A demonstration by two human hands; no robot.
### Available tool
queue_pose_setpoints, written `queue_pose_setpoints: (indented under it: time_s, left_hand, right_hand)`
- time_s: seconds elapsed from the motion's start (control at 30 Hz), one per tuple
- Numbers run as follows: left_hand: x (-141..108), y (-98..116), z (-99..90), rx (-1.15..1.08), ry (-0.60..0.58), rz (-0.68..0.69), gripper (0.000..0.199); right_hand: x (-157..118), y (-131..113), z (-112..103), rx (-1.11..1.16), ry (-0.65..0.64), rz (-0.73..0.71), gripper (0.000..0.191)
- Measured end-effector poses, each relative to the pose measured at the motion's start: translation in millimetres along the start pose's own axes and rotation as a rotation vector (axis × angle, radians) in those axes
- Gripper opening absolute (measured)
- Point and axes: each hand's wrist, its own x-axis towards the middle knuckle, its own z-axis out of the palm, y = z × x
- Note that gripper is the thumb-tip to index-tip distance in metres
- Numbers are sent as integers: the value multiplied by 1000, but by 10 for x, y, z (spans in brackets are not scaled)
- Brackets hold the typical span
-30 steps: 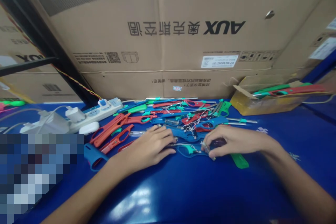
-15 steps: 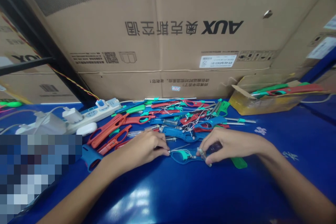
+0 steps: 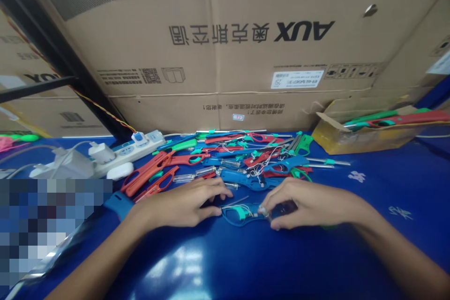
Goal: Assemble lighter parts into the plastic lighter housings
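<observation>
A blue lighter casing half [image 3: 230, 221] lies on the table in front of me, with a green trigger [image 3: 242, 212], white wires and a thin metal rod inside or across it. My left hand [image 3: 197, 201] is beside its left end, thumb and fingers apart, holding nothing. My right hand [image 3: 298, 206] is at its right end, pinching what looks like a clear lighter fuel tank [image 3: 263, 212] with a small metal valve. Its fingers hide much of the tank and the casing's right part. Just behind lies another blue casing [image 3: 242, 180].
Behind my hands lies a pile of red, blue and green lighter parts [image 3: 232, 150]. Clear tanks [image 3: 197, 174] lie among them. A power strip [image 3: 123, 152] with white plugs stands left. A cardboard box [image 3: 372, 140] of lighters stands right. A large carton [image 3: 225, 65] backs the table.
My left thumb and fingers have opened from a pinch at the rod near the casing's left end. My right hand still pinches the tank, slightly lower. The view has shifted slightly.
</observation>
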Motion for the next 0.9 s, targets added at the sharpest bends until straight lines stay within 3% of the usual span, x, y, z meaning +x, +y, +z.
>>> queue_pose_setpoints:
  time_s: [0.13,0.37,0.67,0.9]
  left_hand:
    - [63,49,22,-22,35,3,29]
    - [281,82,328,196,300,-33,27]
    - [294,199,483,40,315,-138,10]
    - [298,191,442,-52,277,-201,17]
  right_hand:
    - [-19,4,3,-132,90,67,20]
    - [-20,53,-4,-178,78,118,18]
    - [48,60,29,-156,20,65,16]
    - [70,67,54,-173,78,36,20]
